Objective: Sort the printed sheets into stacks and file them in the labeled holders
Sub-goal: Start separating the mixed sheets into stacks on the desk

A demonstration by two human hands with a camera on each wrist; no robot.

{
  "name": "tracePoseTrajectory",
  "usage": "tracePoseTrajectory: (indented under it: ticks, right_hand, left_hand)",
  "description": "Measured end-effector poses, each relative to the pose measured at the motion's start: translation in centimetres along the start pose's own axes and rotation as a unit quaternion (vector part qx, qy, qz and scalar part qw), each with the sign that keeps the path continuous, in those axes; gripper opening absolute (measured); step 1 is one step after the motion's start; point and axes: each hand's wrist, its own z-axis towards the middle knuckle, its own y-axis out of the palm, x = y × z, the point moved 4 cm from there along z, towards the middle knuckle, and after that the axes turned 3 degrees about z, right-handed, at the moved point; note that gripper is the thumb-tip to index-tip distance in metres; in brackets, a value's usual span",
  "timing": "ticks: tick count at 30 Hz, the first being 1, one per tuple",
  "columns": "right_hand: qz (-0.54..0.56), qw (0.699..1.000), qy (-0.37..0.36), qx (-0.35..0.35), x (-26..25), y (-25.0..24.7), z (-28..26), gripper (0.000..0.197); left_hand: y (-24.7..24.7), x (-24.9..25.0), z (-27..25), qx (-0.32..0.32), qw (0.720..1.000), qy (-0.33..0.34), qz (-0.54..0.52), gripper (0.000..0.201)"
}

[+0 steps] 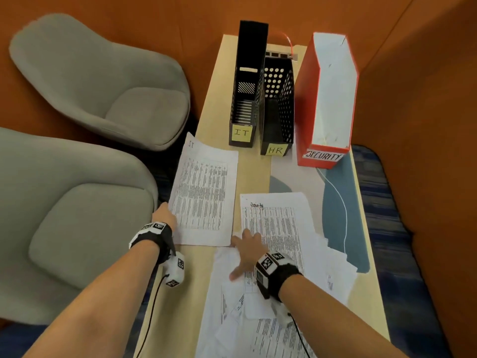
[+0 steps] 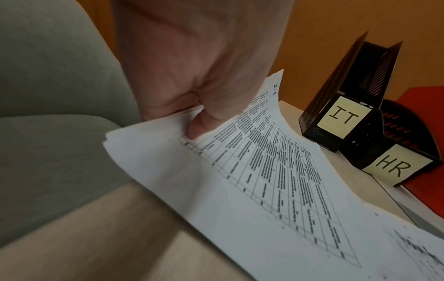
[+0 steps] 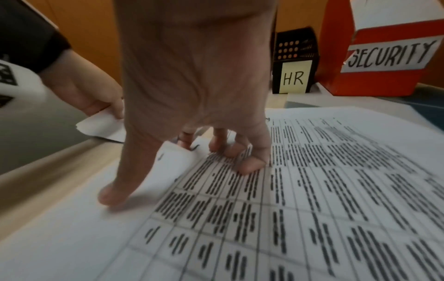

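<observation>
From overhead, a narrow table [image 1: 258, 177] carries three file holders at its far end: the black IT holder [image 1: 245, 99], the perforated HR holder [image 1: 278, 112] touching it, and the red SECURITY holder [image 1: 327, 104] just beside. The left hand [image 1: 164, 215] pinches the near-left corner of the IT stack [image 1: 206, 192], which overhangs the table edge. The right hand [image 1: 247, 251] lies spread on the Security stack [image 1: 276, 220], above a loose heap of unsorted sheets [image 1: 258, 319].

At the left wrist, thumb and curled fingers [image 2: 199, 125] clamp several sheets of the IT stack [image 2: 264, 180] — the corner lifts and the paper bows.

At the right wrist, the right hand [image 3: 192, 95] rests with fingertips [image 3: 250, 165] bent onto printed rows; whether it actually nips the small curled corner by the forefinger I cannot tell.

I would judge sorting still underway. To do it well, square the lifted stack's edges before filing, and keep the other pile pinned so nothing slides.
</observation>
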Motion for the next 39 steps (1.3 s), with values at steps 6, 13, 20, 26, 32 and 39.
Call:
tracePoseTrajectory:
  ticks: [6, 13, 20, 26, 32, 39]
  right_hand:
    - [-0.013, 1.000, -0.002, 0.007, 0.4, 3.4, -2.1, 0.096]
    - [0.006, 0.999, -0.020, 0.027, 1.2, 6.6, -4.6, 0.092]
    - [0.315, 0.944, -0.096, 0.021, 2.8, 6.5, -6.9, 0.070]
    - [0.295, 0.850, 0.201, 0.388, 14.6, 6.6, -13.0, 0.060]
    - [0.417, 0.871, 0.111, 0.236, 17.4, 9.4, -14.3, 0.061]
    - [0.547, 0.740, 0.206, 0.332, 24.0, 12.3, -19.8, 0.033]
  left_hand:
    - [0.7, 2.1, -0.2, 0.029, 0.999, 0.027, -0.020, 0.034]
    - [2.0, 2.9, -3.8, 0.159, 0.987, -0.010, -0.033, 0.066]
    - [6.2, 5.4, -12.8, 0.053, 0.976, 0.199, -0.075, 0.036]
    - [11.0, 6.9, -22.2, -0.199, 0.962, 0.187, -0.022, 0.031]
    - [15.2, 3.3, -24.6, -0.221, 0.974, 0.040, -0.010, 0.062]
    - [15.7, 2.1, -26.1, -0.202, 0.969, 0.128, -0.056, 0.036]
